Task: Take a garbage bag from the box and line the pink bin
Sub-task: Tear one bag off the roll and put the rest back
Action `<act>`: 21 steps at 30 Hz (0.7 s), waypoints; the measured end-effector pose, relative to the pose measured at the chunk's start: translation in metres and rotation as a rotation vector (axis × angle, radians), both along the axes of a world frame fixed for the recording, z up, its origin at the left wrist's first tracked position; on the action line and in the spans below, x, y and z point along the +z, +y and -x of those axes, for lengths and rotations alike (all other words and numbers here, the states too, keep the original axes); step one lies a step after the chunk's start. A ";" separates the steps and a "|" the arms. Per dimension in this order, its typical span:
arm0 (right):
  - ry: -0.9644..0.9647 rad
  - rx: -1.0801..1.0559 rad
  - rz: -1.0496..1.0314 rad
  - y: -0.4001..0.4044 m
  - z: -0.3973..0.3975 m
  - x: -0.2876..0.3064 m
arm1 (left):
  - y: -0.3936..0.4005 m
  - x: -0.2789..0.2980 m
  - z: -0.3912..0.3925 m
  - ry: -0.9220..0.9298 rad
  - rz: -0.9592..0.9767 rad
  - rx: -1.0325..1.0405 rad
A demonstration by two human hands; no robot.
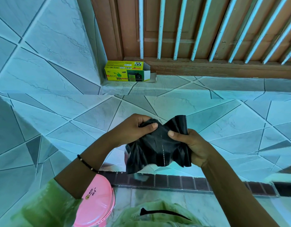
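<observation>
Between the two thumbs, a black garbage bag point(157, 145) hangs bunched, its white perforation line just left of the right thumb. The left hand point(135, 128) and right hand point(190, 145) each pinch a side, probably to tear or spread it. The pink bin point(96, 203) waits below the left wrist; the open yellow box point(125, 71) lies well beyond the fingertips.

A single head-worn wide-angle camera looks forward and steeply down, close over both hands. It faces a tiled ledge point(206, 86) under a barred wooden door point(157, 30), with the tiled floor point(157, 202) beneath.
</observation>
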State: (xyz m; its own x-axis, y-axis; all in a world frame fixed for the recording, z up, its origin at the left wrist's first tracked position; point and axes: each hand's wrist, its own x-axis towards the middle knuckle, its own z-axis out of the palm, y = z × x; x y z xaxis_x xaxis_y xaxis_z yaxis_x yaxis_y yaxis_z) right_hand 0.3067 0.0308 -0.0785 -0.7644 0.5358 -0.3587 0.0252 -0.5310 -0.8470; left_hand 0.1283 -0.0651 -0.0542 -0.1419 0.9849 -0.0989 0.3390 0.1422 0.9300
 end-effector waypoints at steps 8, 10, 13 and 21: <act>0.112 -0.145 0.016 -0.010 0.008 -0.001 | -0.006 -0.001 -0.004 -0.034 -0.050 -0.001; 0.157 -0.194 0.042 -0.012 0.009 -0.003 | -0.007 -0.002 -0.005 -0.081 -0.065 0.004; 0.194 -0.175 0.069 -0.015 0.013 -0.002 | -0.009 -0.001 -0.008 -0.114 -0.075 0.009; 0.050 0.098 0.047 -0.013 0.011 0.002 | -0.012 -0.003 -0.008 -0.020 -0.036 -0.053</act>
